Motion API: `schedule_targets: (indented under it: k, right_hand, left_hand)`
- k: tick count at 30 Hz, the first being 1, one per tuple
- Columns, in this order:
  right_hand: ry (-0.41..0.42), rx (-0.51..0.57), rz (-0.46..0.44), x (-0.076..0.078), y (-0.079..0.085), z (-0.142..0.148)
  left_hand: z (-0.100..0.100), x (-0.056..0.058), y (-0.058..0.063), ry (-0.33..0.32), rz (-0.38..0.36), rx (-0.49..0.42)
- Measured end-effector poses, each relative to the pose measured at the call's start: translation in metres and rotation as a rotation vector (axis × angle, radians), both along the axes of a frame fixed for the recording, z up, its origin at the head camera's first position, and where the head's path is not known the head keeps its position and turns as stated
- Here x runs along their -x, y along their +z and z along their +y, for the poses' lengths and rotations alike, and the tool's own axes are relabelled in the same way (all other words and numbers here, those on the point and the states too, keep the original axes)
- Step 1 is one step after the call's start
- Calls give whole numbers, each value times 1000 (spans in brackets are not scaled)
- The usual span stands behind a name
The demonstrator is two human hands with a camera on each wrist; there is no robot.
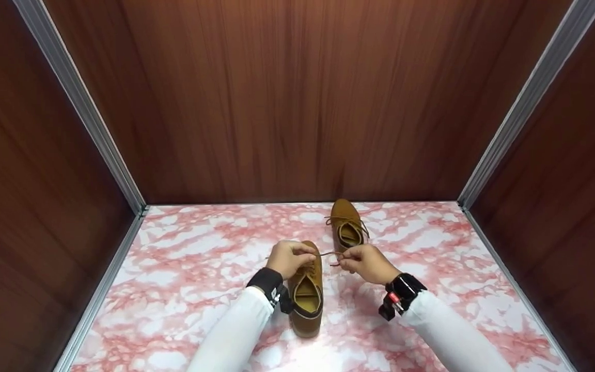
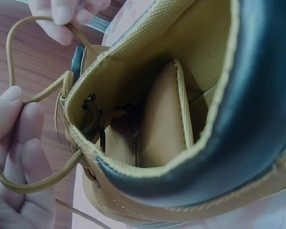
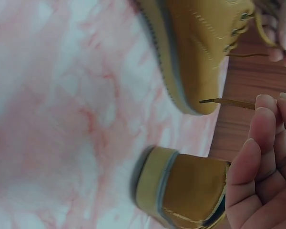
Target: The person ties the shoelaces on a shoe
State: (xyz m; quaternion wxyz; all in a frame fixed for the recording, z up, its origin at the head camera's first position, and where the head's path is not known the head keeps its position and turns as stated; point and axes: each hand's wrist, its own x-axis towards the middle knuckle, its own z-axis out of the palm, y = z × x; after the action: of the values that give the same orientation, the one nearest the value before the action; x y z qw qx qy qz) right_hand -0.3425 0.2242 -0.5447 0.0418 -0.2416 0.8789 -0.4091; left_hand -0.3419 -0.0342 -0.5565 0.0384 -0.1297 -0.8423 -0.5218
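A tan lace-up shoe [image 1: 307, 323] stands on the marbled surface in the head view, its toe pointing away. Over its front, my left hand [image 1: 293, 258] pinches a brown shoelace [image 1: 331, 253] between thumb and fingers. My right hand [image 1: 369, 263], to the right of the shoe, grips the same lace near its end. In the left wrist view the lace [image 2: 35, 187] bends in a loop round my left fingers beside the shoe's opening [image 2: 155, 109]. The dark lace tip [image 3: 207, 101] sticks out past my right fingers [image 3: 262, 126] in the right wrist view.
A matching tan shoe [image 1: 345, 211], its laces spread at the sides, stands farther back near the brown panel wall [image 1: 297, 103]. Similar panels with grey metal edging [image 1: 91, 119] rise at left and right. The red and white surface [image 1: 189, 294] spreads around the shoes.
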Motion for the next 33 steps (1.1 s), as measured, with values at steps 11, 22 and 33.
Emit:
schedule_targets:
  k: [11,22,33]
  right_hand:
    - [-12,110,-132,-5,20,0]
    - [-43,217,-334,-10,33,-7]
    - [-15,395,-519,-7,42,-13]
  left_hand:
    - [-2,3,0,26,72,68]
    - [-6,4,1,18,81,95]
    - [-7,5,1,15,119,134]
